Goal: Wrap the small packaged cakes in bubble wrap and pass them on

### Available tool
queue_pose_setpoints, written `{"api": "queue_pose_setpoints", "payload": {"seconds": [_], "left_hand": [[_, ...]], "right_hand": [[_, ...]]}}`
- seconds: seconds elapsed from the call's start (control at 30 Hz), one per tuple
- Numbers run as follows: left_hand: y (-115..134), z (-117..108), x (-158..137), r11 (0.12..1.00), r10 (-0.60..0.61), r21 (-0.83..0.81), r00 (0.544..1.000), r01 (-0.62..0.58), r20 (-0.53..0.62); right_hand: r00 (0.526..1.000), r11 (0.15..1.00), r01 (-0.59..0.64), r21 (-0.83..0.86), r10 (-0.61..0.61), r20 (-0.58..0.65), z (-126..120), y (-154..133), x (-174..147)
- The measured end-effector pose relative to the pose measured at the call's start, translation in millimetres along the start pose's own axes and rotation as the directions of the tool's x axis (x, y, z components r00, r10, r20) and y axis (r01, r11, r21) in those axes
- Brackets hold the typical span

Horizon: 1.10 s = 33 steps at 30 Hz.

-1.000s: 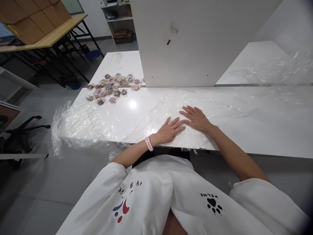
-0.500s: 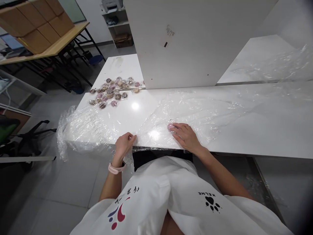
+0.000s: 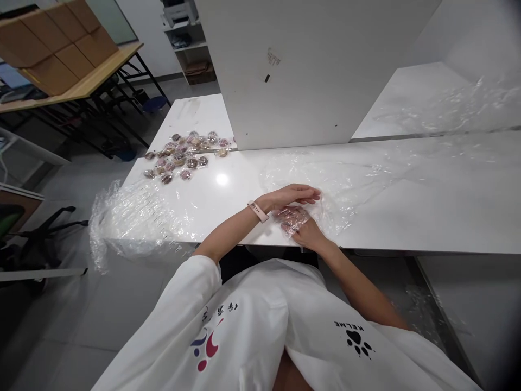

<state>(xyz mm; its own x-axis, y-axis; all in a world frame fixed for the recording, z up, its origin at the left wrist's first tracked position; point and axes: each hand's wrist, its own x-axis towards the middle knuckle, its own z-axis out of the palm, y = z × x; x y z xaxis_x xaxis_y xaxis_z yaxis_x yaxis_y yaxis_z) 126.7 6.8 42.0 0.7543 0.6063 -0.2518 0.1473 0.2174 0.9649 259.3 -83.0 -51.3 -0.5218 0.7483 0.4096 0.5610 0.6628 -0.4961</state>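
Note:
Clear plastic film (image 3: pixel 297 213) lies folded over the fingers of my right hand (image 3: pixel 310 232), near the front edge of the white table. Those fingers are bent around a small round pink piece, like a macaron, which the film and hand mostly hide. My left hand (image 3: pixel 292 195), with a pale pink band at the wrist, reaches across just above the right one. Its fingers are long and pressed together, with the film's edge at their tips. More of the film (image 3: pixel 345 187) spreads flat on the table to the right.
Several wrapped macaron-like pieces (image 3: pixel 179 158), pink, brown and tan, lie at the table's left. Crumpled bubble-like plastic (image 3: pixel 136 217) hangs over the left front edge. A white upright panel (image 3: pixel 293 108) stands behind the work area. Cardboard boxes (image 3: pixel 57 49) sit on a wooden table beyond.
My left hand has swung right and up from the film's left side, drawing the film over my right hand. The pink piece, visible before at the right fingertips, is now mostly covered.

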Motion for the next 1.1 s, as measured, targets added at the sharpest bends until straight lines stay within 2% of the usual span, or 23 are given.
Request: {"api": "queue_pose_setpoints", "payload": {"seconds": [0.07,0.13,0.17,0.23,0.27,0.3,0.37,0.43,0.5,0.57,0.6,0.67,0.7,0.73,0.77,0.8,0.87,0.9,0.97,1.03,1.1], "left_hand": [[-3,-5,6,0.992,-0.027,0.121,1.0,0.028,-0.015],[-5,-9,-7,0.96,0.113,0.266,0.989,-0.083,-0.099],[-7,-11,-20,0.922,0.225,0.355,0.96,-0.155,-0.165],[-15,-13,-50,0.802,0.445,0.546,0.853,-0.243,-0.273],[-22,-13,-65,0.74,0.515,0.622,0.811,-0.256,-0.278],[-30,-13,-78,0.685,0.545,0.678,0.805,-0.266,-0.234],[-48,-13,-97,0.584,0.522,0.757,0.85,-0.293,-0.074],[-63,-12,-104,0.486,0.452,0.818,0.89,-0.308,0.067],[-70,-12,-101,0.395,0.401,0.872,0.909,-0.288,0.118],[-71,-13,-91,0.329,0.362,0.913,0.925,-0.242,0.115],[-69,-14,-85,0.306,0.346,0.927,0.932,-0.219,0.107],[-63,-17,-74,0.274,0.325,0.943,0.941,-0.19,0.096],[-60,-18,-68,0.263,0.32,0.946,0.942,-0.189,0.099],[-56,-19,-62,0.254,0.319,0.947,0.942,-0.196,0.109],[-53,-20,-57,0.244,0.317,0.947,0.94,-0.208,0.125],[-49,-21,-53,0.236,0.312,0.946,0.939,-0.224,0.145],[-42,-21,-46,0.231,0.292,0.943,0.941,-0.241,0.169],[-39,-21,-44,0.235,0.273,0.943,0.947,-0.236,0.169],[-33,-18,-46,0.246,0.218,0.948,0.965,-0.202,0.149],[-28,-14,-54,0.257,0.155,0.955,0.982,-0.146,0.108],[-25,-10,-68,0.308,0.106,0.947,0.992,-0.095,0.064]], "right_hand": [[1.0,1.0,-0.006,0.004,0.006,-0.004,-3,-2,1],[1.0,1.0,-0.001,0.02,0.002,-0.015,-7,-4,2],[1.0,1.0,0.006,0.028,-0.005,-0.018,-8,-5,3],[1.0,0.999,0.022,0.042,-0.021,-0.021,-9,-5,5],[0.999,0.998,0.028,0.05,-0.027,-0.027,-9,-5,6],[0.999,0.998,0.029,0.06,-0.027,-0.036,-9,-5,6],[0.998,0.997,0.016,0.081,-0.011,-0.061,-8,-5,5],[0.997,0.996,-0.018,0.091,0.025,-0.072,-10,-5,1],[0.996,0.995,-0.064,0.077,0.069,-0.058,-18,-7,-7],[0.983,0.988,-0.154,0.025,0.156,-0.097,-34,-11,-18],[0.962,0.975,-0.22,-0.013,0.215,-0.169,-44,-15,-23],[0.871,0.929,-0.358,-0.091,0.297,-0.392,-65,-26,-32],[0.822,0.91,-0.397,-0.12,0.295,-0.487,-74,-33,-35],[0.799,0.903,-0.403,-0.146,0.269,-0.538,-80,-41,-35],[0.811,0.91,-0.377,-0.172,0.234,-0.536,-82,-49,-33],[0.851,0.924,-0.326,-0.198,0.196,-0.486,-81,-56,-29],[0.94,0.945,-0.216,-0.244,0.134,-0.313,-68,-64,-19],[0.965,0.946,-0.179,-0.269,0.116,-0.235,-59,-64,-13],[0.982,0.935,-0.161,-0.316,0.12,-0.145,-40,-60,-7],[0.978,0.929,-0.195,-0.315,0.161,-0.13,-27,-51,-8],[0.971,0.942,-0.227,-0.246,0.199,-0.134,-21,-42,-16]]}}
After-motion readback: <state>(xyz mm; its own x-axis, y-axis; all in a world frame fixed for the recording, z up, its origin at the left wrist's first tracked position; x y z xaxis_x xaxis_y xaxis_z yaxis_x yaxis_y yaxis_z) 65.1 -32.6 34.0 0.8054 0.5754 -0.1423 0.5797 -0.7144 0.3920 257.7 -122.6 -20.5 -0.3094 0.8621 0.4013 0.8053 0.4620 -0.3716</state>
